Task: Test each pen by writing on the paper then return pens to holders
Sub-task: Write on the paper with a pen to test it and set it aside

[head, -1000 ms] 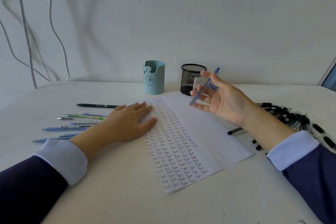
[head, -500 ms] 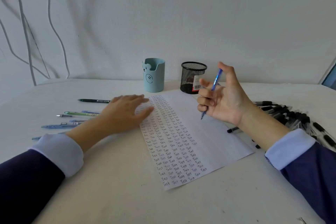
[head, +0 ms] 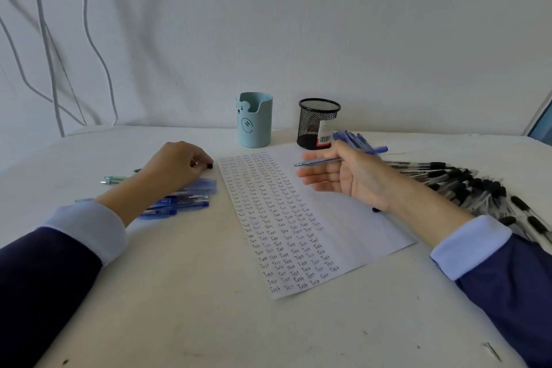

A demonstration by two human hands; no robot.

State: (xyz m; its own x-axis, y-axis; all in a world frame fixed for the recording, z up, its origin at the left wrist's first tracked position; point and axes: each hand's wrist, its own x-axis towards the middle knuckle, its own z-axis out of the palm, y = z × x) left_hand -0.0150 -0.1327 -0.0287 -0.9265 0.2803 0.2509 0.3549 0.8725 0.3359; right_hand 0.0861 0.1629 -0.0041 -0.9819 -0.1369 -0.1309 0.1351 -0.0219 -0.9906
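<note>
Rows of "Test" fill the paper [head: 343, 218]; right fingers [head: 316, 172] pinch a blue pen [head: 319, 161], left fingers [head: 195, 155] grip a dark pen [head: 210, 165].

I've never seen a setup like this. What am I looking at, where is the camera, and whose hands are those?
There is no machine here. A person wears one wide-angle camera on the head, so you look forward and down at their own arms.

On the white table lies a sheet of paper, its left part filled with rows of the word "Test". Behind it stand two pen holders: a light blue cup with a bear face and a black mesh cup.

Blue pens lie left of the paper, with green pens farther left. A heap of black-capped pens lies on the right.

The right hand pinches a blue pen above the paper, tip pointing left. The left hand curls its fingers over a dark pen on the table.
</note>
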